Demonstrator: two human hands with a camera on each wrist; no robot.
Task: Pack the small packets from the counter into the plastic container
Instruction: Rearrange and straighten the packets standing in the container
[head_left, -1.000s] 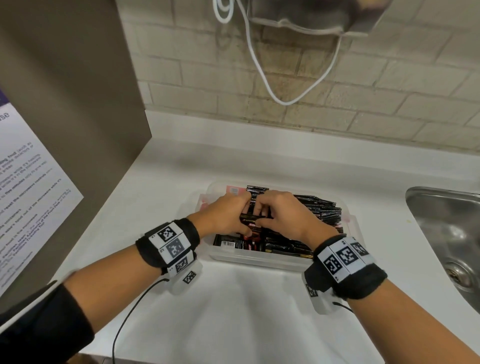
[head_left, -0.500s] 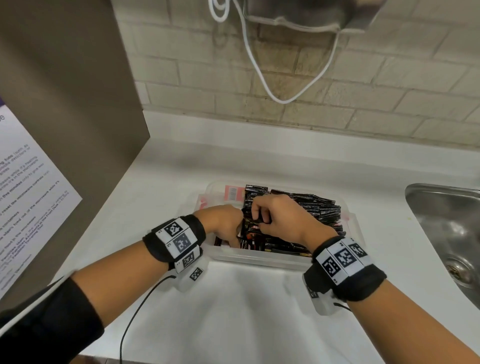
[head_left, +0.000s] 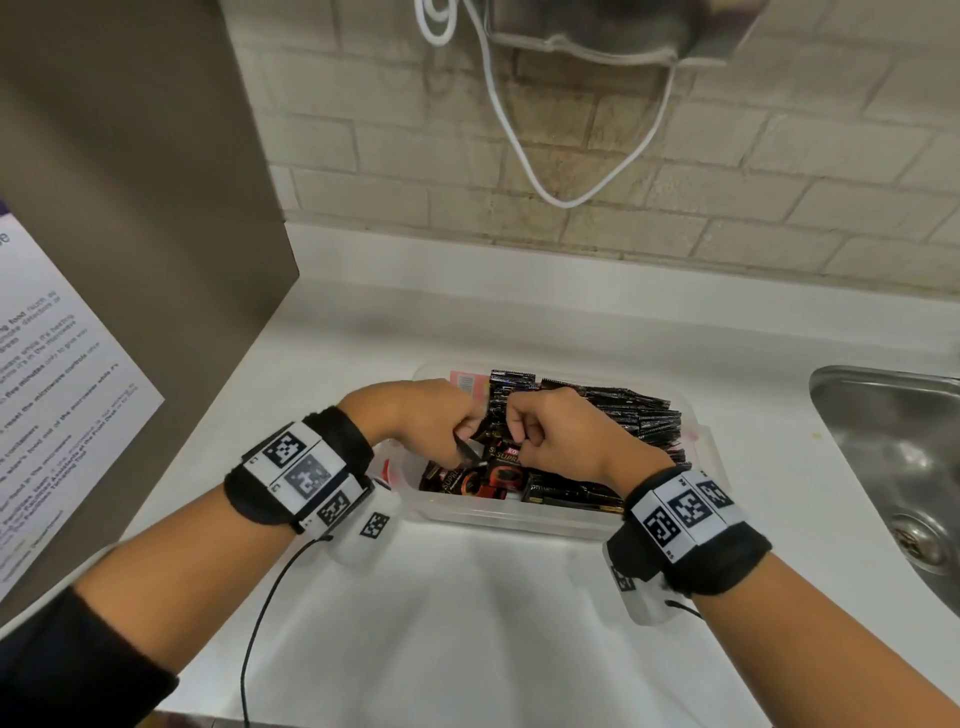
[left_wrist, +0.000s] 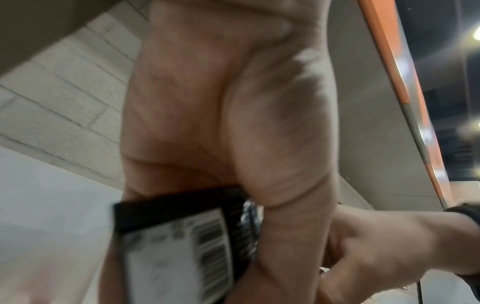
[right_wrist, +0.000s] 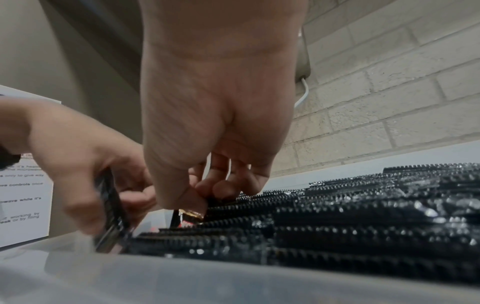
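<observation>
Both hands are over the tub (head_left: 498, 522), which sits mid-counter (head_left: 467, 623), with the sink (head_left: 893, 441) at 3 o'clock.

Change over the last second: the left hand (head_left: 415, 421) was reaching in with fingers down among the packets. It has since lifted and curled, and now pinches one black packet (left_wrist: 176, 253) on edge. The left wrist view shows its barcode panel below the palm, blurred, so the hand is probably moving. In the right wrist view the same packet hangs from the left fingers (right_wrist: 85, 207) at the tub's near-left corner.

The right hand (head_left: 556, 436) has barely shifted. Thumb and fingertips (right_wrist: 223, 188) are closed on the top edge of a packet standing in the row (right_wrist: 337, 216), at 12 o'clock of the loose packets.

Where the goods are:
- Row of black packets standing on edge, filling the tub from centre to its 3 o'clock end.
- Loose packets (head_left: 493, 475) lying flat at the near-left, some showing red print.
- No packets visible on the counter itself.

Reading:
- Transfer from the counter looks done, or nearly so. What remains appears to be tidying the flat ones into the row.
- The left hand's packet is probably next for the row. The right hand seems to be holding the row's end packet to keep a slot open.
- Risk: the row looks tight. Forcing a packet in could tip its neighbours.
</observation>
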